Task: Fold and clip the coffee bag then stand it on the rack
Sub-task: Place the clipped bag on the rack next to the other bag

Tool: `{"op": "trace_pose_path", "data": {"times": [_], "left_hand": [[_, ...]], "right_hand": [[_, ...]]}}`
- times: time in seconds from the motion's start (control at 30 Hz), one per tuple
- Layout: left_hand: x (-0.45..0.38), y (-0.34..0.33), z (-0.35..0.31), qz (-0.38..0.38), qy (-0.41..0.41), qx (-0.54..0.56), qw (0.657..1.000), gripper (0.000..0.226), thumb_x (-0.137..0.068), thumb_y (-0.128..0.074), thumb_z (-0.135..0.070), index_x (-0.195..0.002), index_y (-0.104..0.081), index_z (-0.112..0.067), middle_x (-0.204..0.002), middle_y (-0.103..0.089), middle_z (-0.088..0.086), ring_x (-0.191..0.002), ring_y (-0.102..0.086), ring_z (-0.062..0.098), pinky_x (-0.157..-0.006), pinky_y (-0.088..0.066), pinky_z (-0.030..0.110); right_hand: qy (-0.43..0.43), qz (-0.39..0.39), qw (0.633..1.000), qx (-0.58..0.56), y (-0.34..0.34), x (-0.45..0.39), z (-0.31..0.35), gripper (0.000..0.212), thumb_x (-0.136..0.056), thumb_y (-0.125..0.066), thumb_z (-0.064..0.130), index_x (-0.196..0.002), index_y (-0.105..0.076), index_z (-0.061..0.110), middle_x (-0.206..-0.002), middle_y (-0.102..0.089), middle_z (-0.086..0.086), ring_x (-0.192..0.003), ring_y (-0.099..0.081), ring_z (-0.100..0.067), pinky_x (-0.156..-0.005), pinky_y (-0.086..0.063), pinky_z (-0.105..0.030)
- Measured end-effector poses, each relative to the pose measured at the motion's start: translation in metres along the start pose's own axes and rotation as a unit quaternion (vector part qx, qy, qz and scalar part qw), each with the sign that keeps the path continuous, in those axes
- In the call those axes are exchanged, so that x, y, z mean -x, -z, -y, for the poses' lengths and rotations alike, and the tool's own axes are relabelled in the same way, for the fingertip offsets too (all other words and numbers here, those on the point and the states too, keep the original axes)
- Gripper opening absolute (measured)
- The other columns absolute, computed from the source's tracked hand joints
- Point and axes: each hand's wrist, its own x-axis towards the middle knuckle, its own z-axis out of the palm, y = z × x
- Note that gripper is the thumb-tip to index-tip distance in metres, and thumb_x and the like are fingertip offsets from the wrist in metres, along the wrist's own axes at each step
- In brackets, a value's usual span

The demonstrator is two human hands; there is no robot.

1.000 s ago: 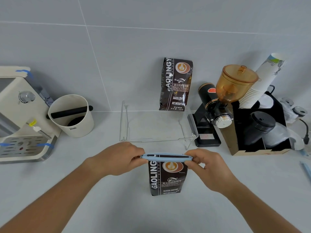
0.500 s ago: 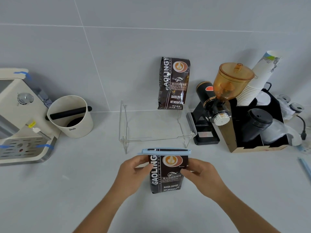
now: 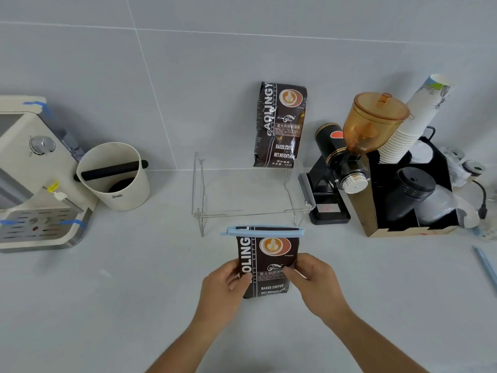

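Observation:
A dark brown coffee bag (image 3: 269, 254) stands upright on the white counter, just in front of the clear acrylic rack (image 3: 250, 212). Its top is folded over, and a light blue clip (image 3: 265, 230) sits shut across the fold. My left hand (image 3: 224, 286) grips the bag's left side and my right hand (image 3: 316, 281) grips its right side, both at mid height. A second, taller coffee bag (image 3: 279, 125) stands at the back right of the rack, leaning on the wall.
An espresso machine (image 3: 29, 168) and a white knock box (image 3: 115, 176) stand at the left. A black grinder with an amber hopper (image 3: 357, 146) stands right of the rack, then a black organizer with paper cups (image 3: 411, 189). A blue strip (image 3: 485, 262) lies at far right.
Both hands slid down from the ends of the blue clip to the sides of the bag. The clip stays shut on the folded top.

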Motion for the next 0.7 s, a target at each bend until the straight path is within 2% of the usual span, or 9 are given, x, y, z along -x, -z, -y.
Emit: {"op": "trace_pose_path", "data": {"times": [0.33, 0.47, 0.57, 0.63, 0.7], "left_hand": [[0.009, -0.001, -0.007, -0.009, -0.013, -0.020, 1.000, 0.031, -0.088, -0.064, 0.000, -0.090, -0.076, -0.028, -0.086, -0.075, -0.032, -0.086, -0.071, -0.007, -0.070, -0.050, 0.003], [0.009, 0.004, -0.024, -0.026, -0.038, -0.017, 0.999, 0.038, -0.088, -0.064, -0.001, -0.085, -0.074, -0.037, -0.087, -0.076, -0.030, -0.086, -0.072, -0.005, -0.071, -0.051, 0.005], [0.007, 0.013, -0.044, -0.024, -0.064, -0.030, 0.997, 0.040, -0.088, -0.065, -0.002, -0.083, -0.073, -0.041, -0.089, -0.076, -0.028, -0.087, -0.073, -0.002, -0.074, -0.053, 0.009], [0.007, 0.020, -0.057, -0.018, -0.080, -0.046, 0.996, 0.038, -0.089, -0.065, -0.004, -0.085, -0.074, -0.041, -0.093, -0.077, -0.025, -0.087, -0.073, -0.002, -0.077, -0.055, 0.011], [0.008, 0.027, -0.071, -0.021, -0.096, -0.065, 0.993, 0.032, -0.089, -0.064, -0.007, -0.089, -0.075, -0.037, -0.094, -0.078, -0.023, -0.087, -0.072, -0.003, -0.077, -0.055, 0.012]], "right_hand": [[0.012, -0.004, 1.000, 0.010, -0.006, 0.009, 0.011, 0.029, -0.088, -0.064, 0.000, -0.087, -0.074, 0.028, -0.091, -0.079, 0.010, -0.091, -0.073, -0.008, -0.085, -0.058, -0.034], [0.025, -0.008, 1.000, -0.009, -0.005, 0.008, 0.032, 0.027, -0.088, -0.064, 0.001, -0.091, -0.075, 0.026, -0.093, -0.079, 0.011, -0.093, -0.072, -0.006, -0.085, -0.058, -0.033], [0.042, 0.000, 0.999, -0.023, -0.002, 0.009, 0.054, 0.033, -0.088, -0.065, 0.002, -0.085, -0.075, 0.033, -0.092, -0.079, 0.013, -0.091, -0.072, -0.004, -0.083, -0.057, -0.029], [0.054, 0.008, 0.998, -0.026, 0.001, 0.009, 0.068, 0.035, -0.088, -0.066, 0.002, -0.082, -0.074, 0.036, -0.090, -0.079, 0.015, -0.091, -0.072, -0.003, -0.081, -0.058, -0.026], [0.068, 0.017, 0.997, -0.025, 0.004, 0.007, 0.081, 0.031, -0.088, -0.067, 0.003, -0.086, -0.074, 0.033, -0.091, -0.079, 0.013, -0.091, -0.073, -0.004, -0.080, -0.058, -0.028]]}}
